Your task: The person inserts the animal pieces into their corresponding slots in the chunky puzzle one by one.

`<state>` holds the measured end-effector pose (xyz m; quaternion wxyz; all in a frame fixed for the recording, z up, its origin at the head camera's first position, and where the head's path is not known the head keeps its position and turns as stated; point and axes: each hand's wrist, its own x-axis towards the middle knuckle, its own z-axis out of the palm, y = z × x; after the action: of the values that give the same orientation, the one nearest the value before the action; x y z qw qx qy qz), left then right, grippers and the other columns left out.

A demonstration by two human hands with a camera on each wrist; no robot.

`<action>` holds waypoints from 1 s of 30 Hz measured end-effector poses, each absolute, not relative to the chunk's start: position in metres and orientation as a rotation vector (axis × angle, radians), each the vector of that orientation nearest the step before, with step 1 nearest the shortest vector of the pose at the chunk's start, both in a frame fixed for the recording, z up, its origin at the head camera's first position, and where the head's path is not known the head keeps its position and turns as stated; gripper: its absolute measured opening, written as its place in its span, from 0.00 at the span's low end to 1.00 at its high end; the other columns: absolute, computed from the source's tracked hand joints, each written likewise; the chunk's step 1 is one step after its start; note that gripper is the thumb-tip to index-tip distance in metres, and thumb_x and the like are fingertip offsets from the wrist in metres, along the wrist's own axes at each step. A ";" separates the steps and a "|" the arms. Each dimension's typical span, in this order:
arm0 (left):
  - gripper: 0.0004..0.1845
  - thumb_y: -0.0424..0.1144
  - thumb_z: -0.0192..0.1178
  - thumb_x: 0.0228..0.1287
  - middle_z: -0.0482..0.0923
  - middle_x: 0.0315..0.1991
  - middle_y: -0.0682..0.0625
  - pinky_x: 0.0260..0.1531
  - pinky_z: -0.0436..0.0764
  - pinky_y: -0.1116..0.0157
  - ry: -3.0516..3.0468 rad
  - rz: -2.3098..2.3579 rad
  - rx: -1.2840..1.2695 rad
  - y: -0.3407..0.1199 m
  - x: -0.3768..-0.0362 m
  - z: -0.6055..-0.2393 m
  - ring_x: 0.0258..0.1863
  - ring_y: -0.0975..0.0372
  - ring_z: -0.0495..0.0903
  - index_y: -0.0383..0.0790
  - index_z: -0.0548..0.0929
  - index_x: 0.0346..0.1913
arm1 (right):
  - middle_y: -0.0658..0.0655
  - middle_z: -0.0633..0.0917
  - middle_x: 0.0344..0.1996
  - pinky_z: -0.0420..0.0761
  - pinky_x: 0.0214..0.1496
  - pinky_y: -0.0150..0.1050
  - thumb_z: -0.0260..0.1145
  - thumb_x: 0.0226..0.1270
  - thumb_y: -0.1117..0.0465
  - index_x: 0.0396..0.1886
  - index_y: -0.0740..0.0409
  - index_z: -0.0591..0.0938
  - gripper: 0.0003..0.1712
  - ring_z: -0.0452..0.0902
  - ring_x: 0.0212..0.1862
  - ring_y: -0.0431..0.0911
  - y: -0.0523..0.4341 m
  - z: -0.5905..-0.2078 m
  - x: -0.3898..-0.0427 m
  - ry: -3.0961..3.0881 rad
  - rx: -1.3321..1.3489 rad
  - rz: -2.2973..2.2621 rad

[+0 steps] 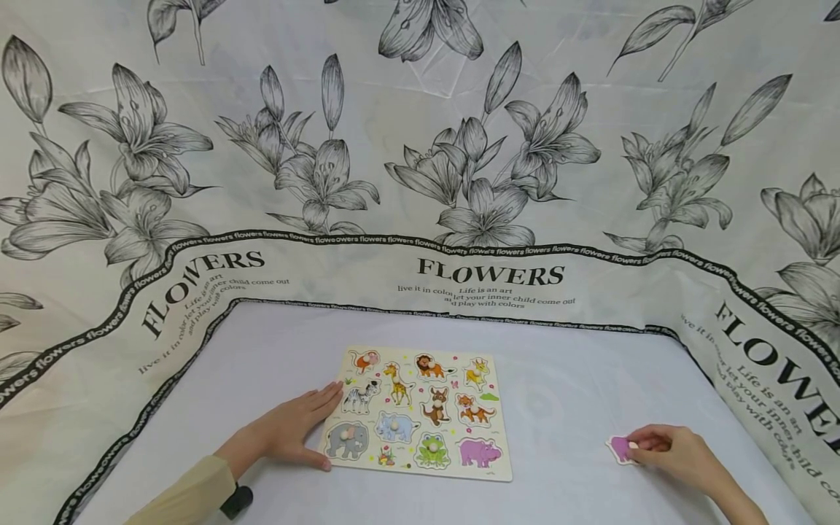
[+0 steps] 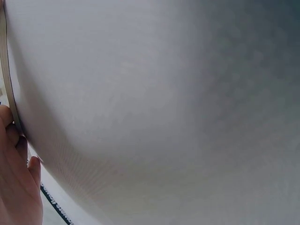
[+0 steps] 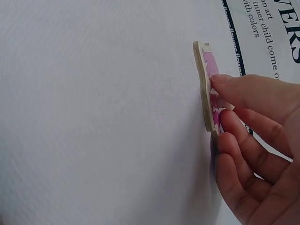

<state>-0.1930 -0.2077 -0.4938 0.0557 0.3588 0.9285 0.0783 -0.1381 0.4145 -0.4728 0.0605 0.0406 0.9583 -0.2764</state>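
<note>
A wooden animal puzzle board point(image 1: 420, 467) lies flat on the white cloth. My left hand point(image 1: 298, 426) rests along the board's left edge, fingers and thumb spread and fairly straight. In the left wrist view, part of that hand point(image 2: 18, 183) shows beside the board's thin edge point(image 2: 7, 70). Well to the board's right, my right hand point(image 1: 676, 456) pinches a purple-pink puzzle piece point(image 1: 619, 449) by its knob. The right wrist view shows this piece point(image 3: 205, 89) nearly edge-on, close over the cloth, with the thumb and fingers of the hand point(image 3: 262, 136) around its knob.
Knobs stand on the elephant point(image 1: 348, 441), the rhino point(image 1: 394, 426) and the frog point(image 1: 433, 452). A purple hippo picture point(image 1: 480, 453) is at the board's lower right corner. Flower-printed fabric point(image 1: 492, 277) rises behind. A small black object point(image 1: 238, 502) sits by the left sleeve.
</note>
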 end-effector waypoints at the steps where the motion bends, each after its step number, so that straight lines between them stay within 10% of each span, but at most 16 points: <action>1: 0.61 0.75 0.57 0.48 0.50 0.76 0.41 0.71 0.62 0.52 2.816 0.242 1.085 -0.208 -0.193 -0.494 0.75 0.50 0.54 0.34 0.55 0.74 | 0.48 0.85 0.28 0.75 0.28 0.28 0.72 0.55 0.49 0.41 0.63 0.85 0.23 0.73 0.26 0.33 0.415 -0.473 -0.138 2.893 0.134 -0.841; 30: 0.61 0.76 0.55 0.48 0.49 0.77 0.42 0.71 0.62 0.51 2.819 0.232 1.080 -0.207 -0.192 -0.493 0.75 0.50 0.54 0.34 0.54 0.74 | 0.48 0.86 0.28 0.76 0.26 0.29 0.73 0.54 0.48 0.42 0.63 0.86 0.24 0.74 0.28 0.36 0.414 -0.471 -0.140 2.889 0.203 -0.797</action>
<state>-0.1924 -0.2074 -0.4934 0.0571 0.3561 0.9296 0.0765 -0.1405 0.4139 -0.4715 0.0689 0.0676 0.9594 -0.2649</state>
